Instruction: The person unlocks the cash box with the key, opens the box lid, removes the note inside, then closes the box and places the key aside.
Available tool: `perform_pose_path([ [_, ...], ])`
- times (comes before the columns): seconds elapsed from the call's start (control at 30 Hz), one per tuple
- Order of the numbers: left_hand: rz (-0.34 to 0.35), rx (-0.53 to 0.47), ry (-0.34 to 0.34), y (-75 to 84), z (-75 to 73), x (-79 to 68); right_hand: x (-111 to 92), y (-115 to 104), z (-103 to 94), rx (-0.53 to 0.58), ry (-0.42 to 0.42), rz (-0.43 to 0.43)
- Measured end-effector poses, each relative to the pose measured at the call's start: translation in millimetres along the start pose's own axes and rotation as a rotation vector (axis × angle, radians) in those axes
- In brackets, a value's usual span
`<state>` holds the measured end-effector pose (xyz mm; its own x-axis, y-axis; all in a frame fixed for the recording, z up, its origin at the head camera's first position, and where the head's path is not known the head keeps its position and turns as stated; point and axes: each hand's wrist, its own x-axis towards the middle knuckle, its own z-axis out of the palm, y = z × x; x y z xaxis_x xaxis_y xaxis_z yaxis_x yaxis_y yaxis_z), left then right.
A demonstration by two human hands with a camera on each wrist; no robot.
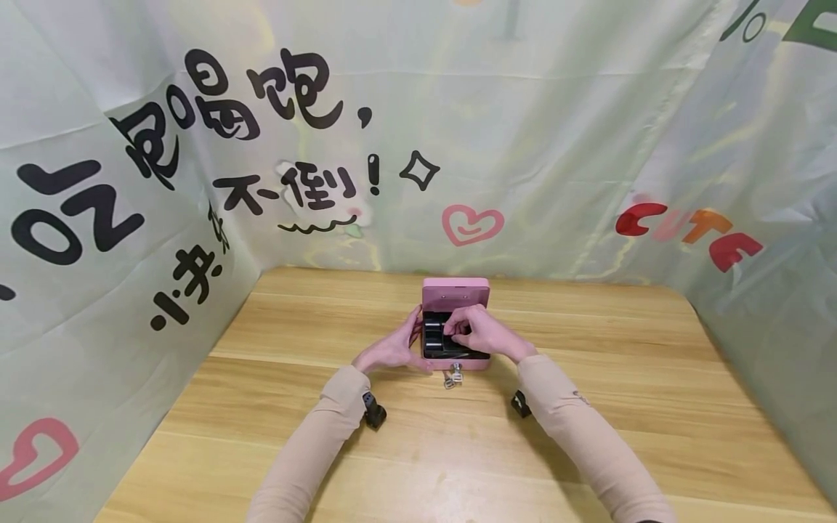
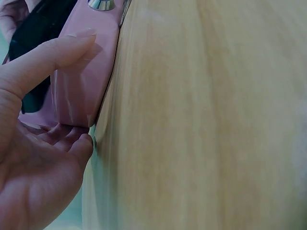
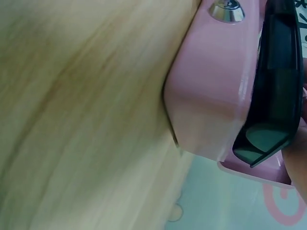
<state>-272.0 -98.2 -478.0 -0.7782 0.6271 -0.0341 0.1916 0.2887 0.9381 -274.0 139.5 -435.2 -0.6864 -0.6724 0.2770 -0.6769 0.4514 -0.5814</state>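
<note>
A pink cash box (image 1: 439, 365) stands on the table with its lid (image 1: 455, 293) raised. Inside it is a black coin tray (image 1: 433, 338); in the right wrist view the tray (image 3: 279, 84) stands up above the box's rim. My left hand (image 1: 394, 349) holds the box's front left corner, thumb on the front wall and fingers against the side. Over the tray, my right hand (image 1: 482, 330) pinches its middle part with curled fingers; the exact contact is hidden. Two small keys (image 1: 450, 380) hang by the lock (image 3: 228, 11) on the front.
The wooden table (image 1: 418, 450) runs to a printed cloth backdrop (image 1: 549, 160) at the back and both sides. Each wrist carries a small black camera, such as the one on the left wrist (image 1: 374, 412).
</note>
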Motion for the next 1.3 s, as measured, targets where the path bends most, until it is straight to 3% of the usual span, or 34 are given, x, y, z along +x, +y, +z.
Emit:
perform_pose_path([
  [0.3, -0.045, 0.052, 0.002, 1.4, 1.6, -1.3, -14, -14, -12.4, -0.019, 0.024, -0.015],
  [0.53, -0.046, 0.01, -0.005, 2.8, 2.3, -1.8, -32, -19, -26.0, -0.015, 0.038, 0.01],
  [1.3, -0.051, -0.003, -0.024, 2.7, 0.3, -0.4, -86, 22, -50.5, -0.072, 0.164, 0.071],
])
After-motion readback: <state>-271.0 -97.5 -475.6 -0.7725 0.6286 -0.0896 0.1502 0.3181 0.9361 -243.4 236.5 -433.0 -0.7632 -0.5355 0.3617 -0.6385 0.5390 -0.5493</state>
